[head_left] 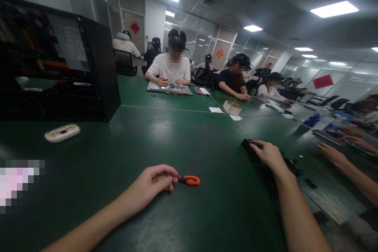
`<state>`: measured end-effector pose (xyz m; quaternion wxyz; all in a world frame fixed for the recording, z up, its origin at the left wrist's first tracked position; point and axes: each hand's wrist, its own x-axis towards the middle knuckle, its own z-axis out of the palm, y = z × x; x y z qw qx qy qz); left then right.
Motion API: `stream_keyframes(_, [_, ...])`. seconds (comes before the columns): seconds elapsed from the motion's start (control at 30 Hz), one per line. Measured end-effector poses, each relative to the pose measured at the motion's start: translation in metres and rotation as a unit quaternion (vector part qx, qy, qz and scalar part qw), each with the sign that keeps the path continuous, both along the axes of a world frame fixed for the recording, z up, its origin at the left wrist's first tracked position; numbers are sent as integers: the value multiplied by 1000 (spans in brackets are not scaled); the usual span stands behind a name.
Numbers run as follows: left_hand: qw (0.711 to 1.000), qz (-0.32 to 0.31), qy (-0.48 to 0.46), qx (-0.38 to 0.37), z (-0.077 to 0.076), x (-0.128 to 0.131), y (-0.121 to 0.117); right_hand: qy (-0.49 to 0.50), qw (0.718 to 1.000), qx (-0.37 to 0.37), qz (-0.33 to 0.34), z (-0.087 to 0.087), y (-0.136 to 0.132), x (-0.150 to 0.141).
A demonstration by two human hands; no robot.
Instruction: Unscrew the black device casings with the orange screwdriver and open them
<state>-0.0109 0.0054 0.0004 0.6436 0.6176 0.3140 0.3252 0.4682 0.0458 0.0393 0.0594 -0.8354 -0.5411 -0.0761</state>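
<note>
My left hand (153,184) rests on the green table (183,138) with its fingers curled round the near end of a small orange-handled tool (189,180), which lies flat on the surface. My right hand (267,153) reaches further out to the right and lies on a flat black object (247,144), fingers bent over its edge. More small black parts (292,165) lie just beyond that hand.
A black computer case (56,63) stands at the left, a white oval case (62,132) in front of it. A small cardboard box (232,107) and paper slips lie mid-table. Several people sit working across the table. Another person's forearms (348,165) reach in at the right.
</note>
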Motion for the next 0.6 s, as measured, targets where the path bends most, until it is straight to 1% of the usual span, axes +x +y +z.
stream_keyframes(0.13, [1000,-2,1,2,-1,0,-1,4,998,-14,61,3,2,17])
stream_keyframes(0.23, [1000,-1,1,3,-2,0,-1,7,989,-18,144,11,2,29])
stream_keyframes(0.37, [1000,-6,4,4,-2,-1,-1,-8,967,14,253,24,8,38])
stream_keyframes(0.47, [1000,-2,9,-3,0,-1,-1,-12,956,54,287,25,21,37])
stream_keyframes(0.53, [1000,4,12,-2,1,0,0,-14,953,71,294,20,32,34])
stream_keyframes(0.6, [1000,10,14,3,1,0,0,-16,951,71,301,12,41,31])
